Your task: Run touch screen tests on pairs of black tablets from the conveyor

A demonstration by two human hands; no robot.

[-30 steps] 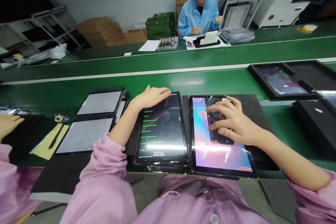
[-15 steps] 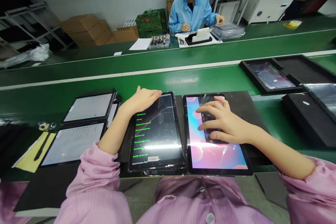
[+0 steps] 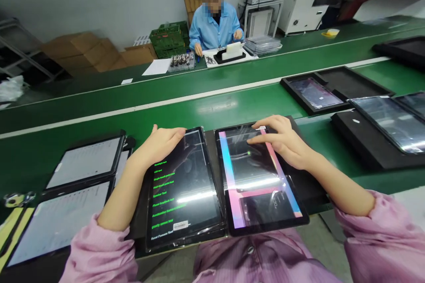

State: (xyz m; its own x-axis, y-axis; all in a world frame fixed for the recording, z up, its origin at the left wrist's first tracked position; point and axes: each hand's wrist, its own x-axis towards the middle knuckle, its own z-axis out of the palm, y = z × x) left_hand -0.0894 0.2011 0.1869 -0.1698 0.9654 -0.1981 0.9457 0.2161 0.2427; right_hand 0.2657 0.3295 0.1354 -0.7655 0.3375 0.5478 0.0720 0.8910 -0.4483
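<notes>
Two tablets lie side by side in front of me. The left tablet shows a black screen with a list of green test names and carries a small barcode label. My left hand rests over its upper left corner, fingers stretched out along the top edge. On the right tablet, a pink and blue background surrounds dark panels with a small green dot. My right hand is over the upper right of that screen, index finger extended to the glass and the other fingers apart. Neither hand grips anything.
Two tablets with pale screens lie at the left, beside yellow paper. On the right are an open black box with a tablet and a black box with tablets on it. A co-worker in blue sits across the green bench.
The right tablet's screen now shows dark panels with a green dot over its background. My right hand has moved toward the upper screen, index finger extended. The view has shifted right; my left hand stays put.
</notes>
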